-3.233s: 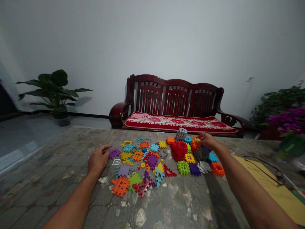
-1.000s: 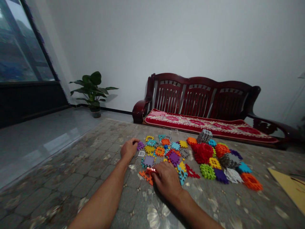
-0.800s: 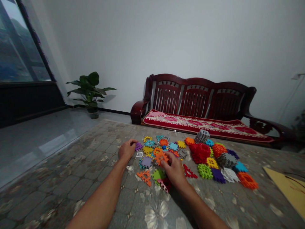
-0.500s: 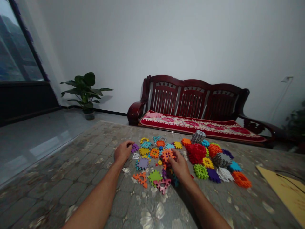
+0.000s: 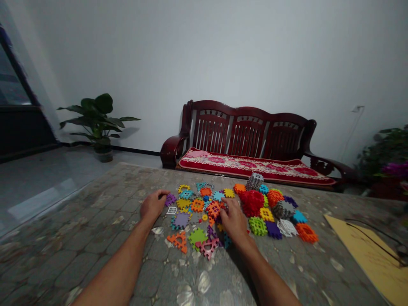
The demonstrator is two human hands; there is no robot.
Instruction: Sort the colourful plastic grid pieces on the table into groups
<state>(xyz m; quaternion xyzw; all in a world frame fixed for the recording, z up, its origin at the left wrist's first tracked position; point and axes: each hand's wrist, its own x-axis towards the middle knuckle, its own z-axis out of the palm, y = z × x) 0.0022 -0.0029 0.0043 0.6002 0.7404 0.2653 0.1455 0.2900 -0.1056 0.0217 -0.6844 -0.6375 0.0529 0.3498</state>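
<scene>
My left hand (image 5: 153, 207) rests on the table at the left edge of the toy pieces, fingers loosely bent and apart. Its fingertips are right beside a purple interlocking block (image 5: 170, 199), with a white window piece (image 5: 171, 210) just below. My right hand (image 5: 235, 217) has its thumb and fingers on the right edge of an orange interlocking block (image 5: 213, 208) with square holes. Around it lie another orange block (image 5: 197, 205), a lime-green block (image 5: 197, 238), a lavender block (image 5: 181, 220) and a pink triangular piece (image 5: 208, 246). The right palm hides some pieces.
Right of my right hand sits a cluster with a red built shape (image 5: 252, 203), grey cubes (image 5: 284, 210) and other coloured blocks. A yellow board (image 5: 360, 250) with a dark cord is at the table's right. Behind stands a wooden bench (image 5: 245, 131); a potted plant (image 5: 100, 123) is left.
The view has turned slightly right, so everything sits further left. My right hand stays at the orange block, which appears tilted differently. My left hand keeps its place by the purple block.
</scene>
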